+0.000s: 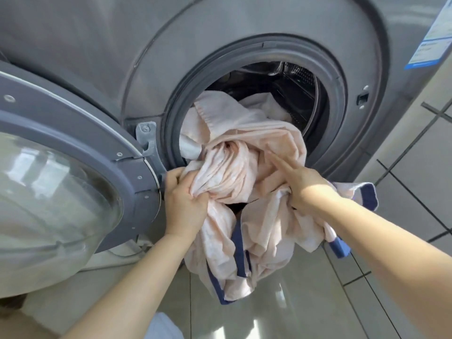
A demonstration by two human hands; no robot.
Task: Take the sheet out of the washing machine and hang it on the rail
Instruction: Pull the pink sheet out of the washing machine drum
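While two hands grip, one sheet [244, 152].

floor [281, 309]: pale glossy tiles, dark grout | light: bright glare on tiles, daylight from right

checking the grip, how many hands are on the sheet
2. The left hand grips a bunch of the pink sheet by the door hinge; the right hand holds it at the drum opening's lower right.

We see the sheet [244, 148] as soft, crumpled pale-pink cloth with dark blue trim, matt throughout. Around it, the washing machine [97, 45] has a smooth satin-grey front, a dull rubber seal [171, 123] and a glossy glass door [49, 192]; below, the floor tiles [281, 302] gleam.
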